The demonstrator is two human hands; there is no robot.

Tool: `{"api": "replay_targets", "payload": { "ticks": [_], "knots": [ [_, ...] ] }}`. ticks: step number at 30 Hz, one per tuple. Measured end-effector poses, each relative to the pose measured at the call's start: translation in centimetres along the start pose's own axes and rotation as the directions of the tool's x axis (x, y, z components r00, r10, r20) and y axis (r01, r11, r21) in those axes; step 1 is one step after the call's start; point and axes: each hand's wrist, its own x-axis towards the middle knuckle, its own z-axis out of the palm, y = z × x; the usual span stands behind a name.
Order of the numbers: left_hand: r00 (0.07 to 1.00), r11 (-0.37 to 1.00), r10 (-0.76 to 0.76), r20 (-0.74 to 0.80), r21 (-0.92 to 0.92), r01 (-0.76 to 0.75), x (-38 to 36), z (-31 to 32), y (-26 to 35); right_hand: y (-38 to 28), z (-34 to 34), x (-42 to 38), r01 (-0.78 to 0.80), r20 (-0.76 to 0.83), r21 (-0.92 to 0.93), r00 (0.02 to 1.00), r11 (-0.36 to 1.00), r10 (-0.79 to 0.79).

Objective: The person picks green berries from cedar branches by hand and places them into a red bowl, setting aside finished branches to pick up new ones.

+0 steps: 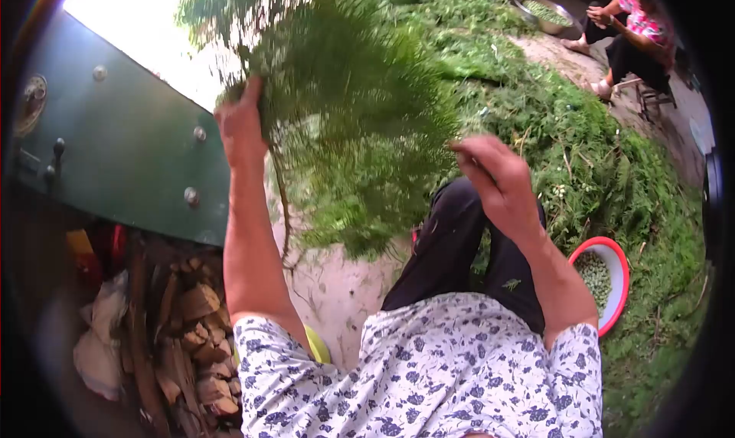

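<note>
My left hand [243, 128] is closed around the stem of a leafy green branch [360, 93], held up in front of me and blurred by motion. Its feathery foliage spreads to the right, and a thin bare stem hangs below the fist. Just off the foliage's right edge is my right hand [499, 181], raised above my knee, its fingers curled in and thumb and fingertips close together. Anything in that pinch is too small to make out. Beside my right leg stands a white basin [619, 273] with a red rim, holding many small pale-green seeds or cones [592, 279].
Cut green branches [612, 178] cover the ground ahead and to the right. Stacked firewood [199, 338] lies at left under a green metal door [138, 132]. A seated person [639, 36] works at the upper right beside a metal bowl [545, 15].
</note>
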Motion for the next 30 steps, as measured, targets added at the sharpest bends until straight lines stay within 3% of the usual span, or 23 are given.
{"api": "replay_targets", "payload": {
  "ticks": [1, 2, 3, 4, 5, 6, 7, 8, 9, 10, 11, 13, 14, 15, 16, 17, 18, 19, 20, 22, 26, 28, 30],
  "knots": [
    [0.96, 0.903, 0.236, 0.153, 0.332, -0.274, 0.4, -0.7, -0.5, -0.7, 1.0, 1.3, 0.114, -0.036, -0.049, 0.993, 0.992, -0.115],
    [0.994, 1.0, 0.005, 0.11, -0.009, -0.004, 0.2, -0.8, 1.9, -1.3, 2.2, 2.6, 0.226, -0.066, -0.099, 0.97, 0.969, -0.233],
    [0.967, 0.901, -0.222, 0.127, -0.352, 0.253, 0.7, -0.8, 4.2, -2.0, 3.1, 4.1, 0.329, -0.072, -0.172, 0.936, 0.928, -0.345],
    [0.98, 0.951, -0.121, 0.158, -0.265, 0.16, 1.8, -0.3, 2.5, -2.4, 4.0, 5.5, 0.428, -0.073, -0.244, 0.887, 0.87, -0.457],
    [0.98, 0.982, -0.022, 0.199, -0.179, 0.059, 2.7, 0.0, 1.0, -2.4, 5.1, 6.7, 0.43, -0.064, -0.224, 0.889, 0.875, -0.453],
    [0.979, 0.983, -0.04, 0.2, -0.168, 0.074, 2.6, 0.1, 2.2, -2.3, 6.1, 7.7, 0.484, -0.083, -0.339, 0.839, 0.807, -0.538],
    [0.957, 0.961, -0.191, 0.221, -0.154, 0.227, 2.8, 0.8, 3.6, -2.1, 6.6, 8.3, 0.521, -0.089, -0.451, 0.782, 0.725, -0.617],
    [0.909, 0.916, -0.339, 0.242, -0.137, 0.377, 2.9, 1.0, 4.8, -1.9, 6.6, 8.8, 0.519, -0.081, -0.436, 0.791, 0.735, -0.607],
    [0.899, 0.909, -0.358, 0.252, -0.126, 0.397, 3.0, 1.0, 4.5, -1.8, 6.4, 9.0, 0.449, -0.009, -0.322, 0.879, 0.834, -0.477],
    [0.886, 0.913, -0.277, 0.372, -0.185, 0.363, 3.3, 1.2, 4.3, -1.8, 6.0, 9.0, 0.351, 0.077, -0.22, 0.936, 0.91, -0.343],
    [0.86, 0.908, -0.177, 0.479, -0.257, 0.33, 3.6, 1.4, 4.6, -1.8, 5.7, 8.6, 0.342, 0.084, -0.226, 0.94, 0.912, -0.331],
    [0.873, 0.866, -0.236, 0.426, -0.315, 0.388, 2.4, 1.2, 7.8, -1.7, 4.7, 8.1, 0.233, -0.225, -0.234, 0.931, 0.944, -0.286],
    [0.845, 0.803, -0.266, 0.464, -0.378, 0.461, 2.2, 1.3, 8.3, -0.7, 4.3, 7.5, 0.231, -0.223, -0.246, 0.932, 0.941, -0.286],
    [0.813, 0.734, -0.291, 0.505, -0.427, 0.528, 2.0, 1.4, 8.5, 1.0, 4.1, 6.4, 0.19, -0.374, -0.256, 0.884, 0.948, -0.279],
    [0.834, 0.814, -0.232, 0.501, -0.37, 0.448, 3.3, 1.9, 6.1, 2.3, 4.2, 5.8, 0.155, -0.517, -0.257, 0.812, 0.954, -0.271],
    [0.839, 0.816, -0.223, 0.497, -0.376, 0.44, 3.9, 2.0, 5.2, 1.7, 4.2, 4.4, 0.152, -0.489, -0.198, 0.841, 0.968, -0.232],
    [0.856, 0.906, -0.194, 0.479, -0.248, 0.344, 4.3, 2.2, 4.5, 0.7, 4.2, 2.5, 0.144, -0.455, -0.138, 0.869, 0.98, -0.192],
    [0.87, 0.965, -0.163, 0.466, -0.109, 0.24, 4.7, 2.4, 3.8, 0.4, 4.9, 1.1, 0.185, -0.322, -0.052, 0.927, 0.981, -0.192],
    [0.868, 0.966, -0.158, 0.47, -0.11, 0.235, 5.3, 2.8, 2.9, 0.3, 5.8, -0.1, 0.207, -0.184, 0.038, 0.963, 0.978, -0.197],
    [0.768, 0.837, -0.369, 0.523, -0.173, 0.52, 6.5, 4.0, 2.6, 0.3, 7.6, -1.2, 0.124, 0.047, 0.19, 0.99, 0.974, -0.135],
    [0.762, 0.842, -0.396, 0.513, -0.128, 0.524, 5.3, 4.6, 6.0, 3.6, 9.4, -2.6, -0.078, 0.039, 0.053, 0.996, 0.996, 0.076],
    [0.765, 0.818, -0.423, 0.486, -0.159, 0.553, 4.2, 5.1, 8.7, 4.6, 9.3, -2.6, -0.126, 0.182, -0.119, 0.972, 0.985, 0.146],
    [0.766, 0.807, -0.424, 0.482, -0.183, 0.562, 3.6, 5.5, 10.0, 5.3, 9.3, -2.2, -0.212, 0.174, -0.1, 0.958, 0.972, 0.227]
  ]
}}
